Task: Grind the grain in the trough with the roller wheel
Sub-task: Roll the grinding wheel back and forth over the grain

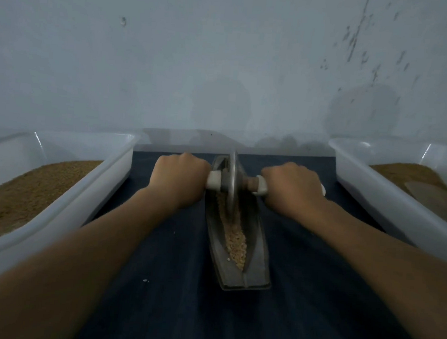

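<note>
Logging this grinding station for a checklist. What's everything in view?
trough: one, dark grey, centre of the cloth
roller wheel: one, grey disc, white handle ends, in the trough's far half
grain: one pile, tan, in the trough's near half
left tub: one, white, left of the cloth, holds brown meal
right tub: one, white, right of the cloth, holds brown meal
far tub: one, white, behind trough
cloth: one, dark blue, under everything
wall: one, pale grey, behind
left hand: one, gripping wheel's left end
right hand: one, gripping wheel's right end
</note>
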